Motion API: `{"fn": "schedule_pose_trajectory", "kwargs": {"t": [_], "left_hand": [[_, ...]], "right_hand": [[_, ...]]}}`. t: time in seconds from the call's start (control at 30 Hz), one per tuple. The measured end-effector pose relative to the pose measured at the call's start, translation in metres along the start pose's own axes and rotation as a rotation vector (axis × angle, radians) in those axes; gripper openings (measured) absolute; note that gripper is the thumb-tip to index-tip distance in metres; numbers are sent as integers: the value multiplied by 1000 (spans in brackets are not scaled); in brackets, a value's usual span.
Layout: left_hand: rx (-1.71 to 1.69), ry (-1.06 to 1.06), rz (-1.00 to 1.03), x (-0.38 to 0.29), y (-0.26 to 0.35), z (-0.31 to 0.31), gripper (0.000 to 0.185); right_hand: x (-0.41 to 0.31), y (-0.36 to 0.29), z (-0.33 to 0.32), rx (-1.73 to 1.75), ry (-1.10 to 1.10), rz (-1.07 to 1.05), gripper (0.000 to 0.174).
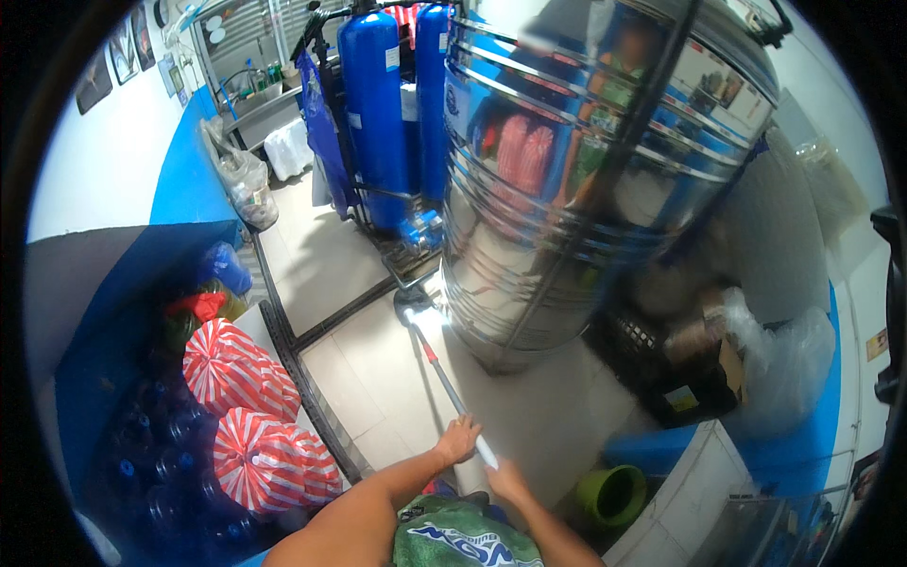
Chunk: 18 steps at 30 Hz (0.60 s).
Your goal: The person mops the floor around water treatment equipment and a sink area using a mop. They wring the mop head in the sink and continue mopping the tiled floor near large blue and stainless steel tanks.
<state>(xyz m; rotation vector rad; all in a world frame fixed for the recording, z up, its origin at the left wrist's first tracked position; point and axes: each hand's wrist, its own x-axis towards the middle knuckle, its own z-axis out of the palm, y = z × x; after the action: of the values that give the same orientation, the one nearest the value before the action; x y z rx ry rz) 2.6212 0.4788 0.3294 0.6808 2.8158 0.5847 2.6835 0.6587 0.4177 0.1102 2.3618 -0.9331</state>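
Note:
A long mop handle (446, 385) runs from my body out over the pale tiled floor. Around its grey shaft my left hand (459, 438) is closed. Nearer to me, my right hand (506, 480) grips the white end of the handle. At the far end, the dark mop head (414, 303) rests on the floor, between the base of the shiny steel tank (524, 283) and a dark floor strip. Glare hides part of the mop head.
Blue cylinder tanks (372, 120) stand on a frame ahead. Red-and-white striped bags (273, 461) and blue water bottles (166, 468) lie at the left. At the right are a black crate (638, 354), clear plastic bags (793, 368) and a green bucket (611, 495).

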Motion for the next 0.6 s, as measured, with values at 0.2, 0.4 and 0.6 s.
{"fn": "schedule_pose_trajectory", "kwargs": {"t": [0.2,0.4,0.6], "left_hand": [[-217,-327,396,-28,104,13,46],[-539,-707,798,-40,205,24,49],[-96,-859,718,-35,196,7,43]], "right_hand": [[-158,43,-57,35,-38,131,43],[-301,27,-124,4,-84,311,42],[-319,29,-87,60,54,243,35]]}}
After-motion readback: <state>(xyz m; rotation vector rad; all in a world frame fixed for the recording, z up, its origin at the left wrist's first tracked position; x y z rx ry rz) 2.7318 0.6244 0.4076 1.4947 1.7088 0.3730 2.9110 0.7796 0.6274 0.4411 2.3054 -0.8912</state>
